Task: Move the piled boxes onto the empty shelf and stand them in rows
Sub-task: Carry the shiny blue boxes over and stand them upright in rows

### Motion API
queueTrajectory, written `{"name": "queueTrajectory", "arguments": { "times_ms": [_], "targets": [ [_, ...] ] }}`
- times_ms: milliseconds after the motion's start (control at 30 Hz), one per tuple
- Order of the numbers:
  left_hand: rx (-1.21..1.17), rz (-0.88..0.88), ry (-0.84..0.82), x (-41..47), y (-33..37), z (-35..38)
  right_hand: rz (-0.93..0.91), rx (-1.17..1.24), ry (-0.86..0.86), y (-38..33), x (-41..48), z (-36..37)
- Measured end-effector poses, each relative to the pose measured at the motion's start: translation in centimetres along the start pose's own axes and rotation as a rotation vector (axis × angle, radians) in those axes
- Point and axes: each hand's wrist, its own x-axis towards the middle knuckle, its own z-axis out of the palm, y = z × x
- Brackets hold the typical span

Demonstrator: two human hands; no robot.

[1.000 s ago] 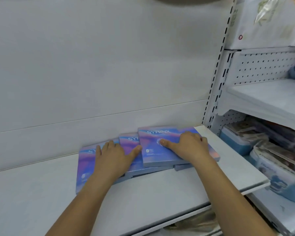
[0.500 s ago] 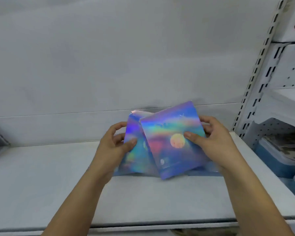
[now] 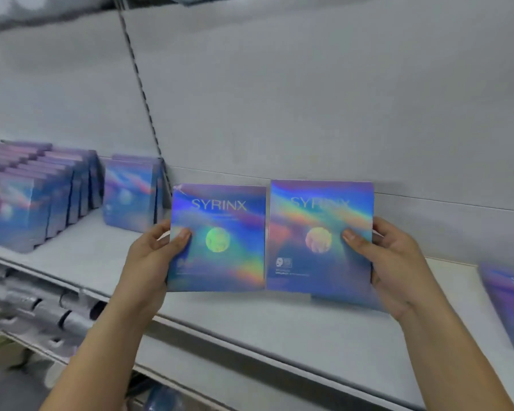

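Note:
Two flat holographic blue-purple boxes marked SYRINX are held upright side by side above the white shelf (image 3: 250,327). My left hand (image 3: 152,259) grips the left box (image 3: 220,232) by its left edge, thumb on the front. My right hand (image 3: 395,262) grips the right box (image 3: 318,229) by its right edge, thumb on the front. On the shelf to the left, several like boxes stand in rows (image 3: 33,200), with a shorter row (image 3: 131,194) beside them. One more box (image 3: 508,310) lies flat at the right edge.
A slotted upright (image 3: 143,93) divides the white back panel between the two shelf bays. Below the shelf at left hang blurred packaged goods (image 3: 42,310). Bare shelf surface lies in front of and under the held boxes.
Both hands lifted boxes off the flat pile, separated them and now hold one each, upright side by side. The view swung left, bringing the standing rows into sight.

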Motion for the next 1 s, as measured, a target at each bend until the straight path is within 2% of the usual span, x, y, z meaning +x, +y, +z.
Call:
{"name": "queueTrajectory", "arguments": {
  "times_ms": [200, 400, 567, 700, 867, 1000],
  "targets": [
    [-0.011, 0.018, 0.088, 3.0, 1.6, -12.4, -0.021, -0.005, 0.007, 3.2, 0.0, 11.5],
    [-0.038, 0.009, 0.088, 6.3, 3.0, -21.9, 0.006, 0.006, 0.05, 5.7, -0.3, 21.0],
    [-0.019, -0.02, 0.053, 7.8, 3.8, -25.9, 0.038, 0.019, 0.079, 7.8, 0.0, 25.4],
    [0.029, -0.034, 0.116, 8.7, 3.8, -28.1, 0.061, 0.052, 0.052, 9.8, 2.3, 27.6],
    [0.023, -0.044, 0.078, 10.1, 4.6, -30.6, 0.075, 0.107, 0.076, 12.1, 4.7, 31.4],
    [-0.005, -0.034, 0.033, 12.0, 4.9, -31.9, 0.094, 0.06, 0.088, 13.9, 6.4, 35.0]
  ]
}}
